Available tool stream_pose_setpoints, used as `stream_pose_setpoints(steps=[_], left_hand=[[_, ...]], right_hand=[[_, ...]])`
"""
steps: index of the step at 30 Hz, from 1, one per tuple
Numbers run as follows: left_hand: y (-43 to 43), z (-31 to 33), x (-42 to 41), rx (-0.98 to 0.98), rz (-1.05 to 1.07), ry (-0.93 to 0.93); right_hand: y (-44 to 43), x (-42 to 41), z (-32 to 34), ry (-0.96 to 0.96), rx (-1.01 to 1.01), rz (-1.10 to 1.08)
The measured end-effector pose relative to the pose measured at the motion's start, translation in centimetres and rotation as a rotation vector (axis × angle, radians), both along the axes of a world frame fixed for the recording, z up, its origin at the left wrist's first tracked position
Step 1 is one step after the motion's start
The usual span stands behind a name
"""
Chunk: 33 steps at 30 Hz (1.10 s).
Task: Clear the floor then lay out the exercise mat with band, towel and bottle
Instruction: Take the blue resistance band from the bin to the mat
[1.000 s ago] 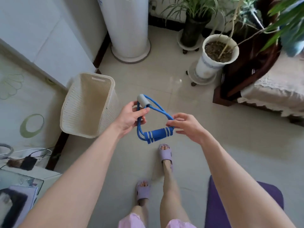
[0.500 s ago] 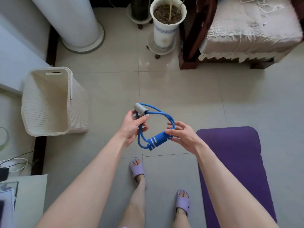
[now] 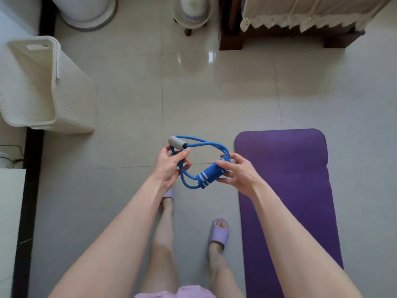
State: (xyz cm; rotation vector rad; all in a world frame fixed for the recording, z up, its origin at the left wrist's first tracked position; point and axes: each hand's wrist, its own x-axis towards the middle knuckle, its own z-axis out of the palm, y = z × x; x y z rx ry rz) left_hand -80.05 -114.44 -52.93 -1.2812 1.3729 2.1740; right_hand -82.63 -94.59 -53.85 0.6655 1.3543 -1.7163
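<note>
I hold a blue resistance band (image 3: 205, 145) in front of me above the tiled floor. My left hand (image 3: 169, 166) grips the tubing just under its grey foam handle (image 3: 177, 142). My right hand (image 3: 238, 173) pinches the blue striped sleeve (image 3: 209, 176) where the loops join. A purple exercise mat (image 3: 287, 190) lies unrolled on the floor to the right, under my right forearm. No towel or bottle is in view.
A white ribbed basket (image 3: 53, 93) stands at the left by a dark threshold strip. A white round base (image 3: 86, 14) and a plant pot stand (image 3: 191, 16) sit at the top. A wooden seat with a lace cover (image 3: 300, 22) is at the top right. My feet in lilac slippers (image 3: 219, 233) stand left of the mat.
The view has tilted further down and toward the mat, which now shows more fully at the right. Both hands keep their hold on the band, now lower and nearer the mat.
</note>
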Motion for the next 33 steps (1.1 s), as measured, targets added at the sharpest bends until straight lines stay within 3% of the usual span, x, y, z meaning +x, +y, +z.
stream_pose_setpoints(steps=[11, 16, 27, 33], left_hand=[[7.7, -8.0, 6.6, 0.009, -0.078, -0.097], [8.8, -13.5, 7.5, -0.026, -0.098, -0.119], [10.1, -35.7, 10.8, -0.193, -0.334, -0.266], [12.1, -46.4, 11.6, -0.27, -0.447, -0.242]], right_hand=[[6.5, 5.0, -8.6, 0.026, 0.284, -0.19], [7.2, 5.5, -13.7, 0.085, 0.428, -0.105], [9.6, 6.9, -34.5, 0.118, 0.528, 0.025], [11.7, 7.7, -46.4, 0.125, 0.615, 0.094]])
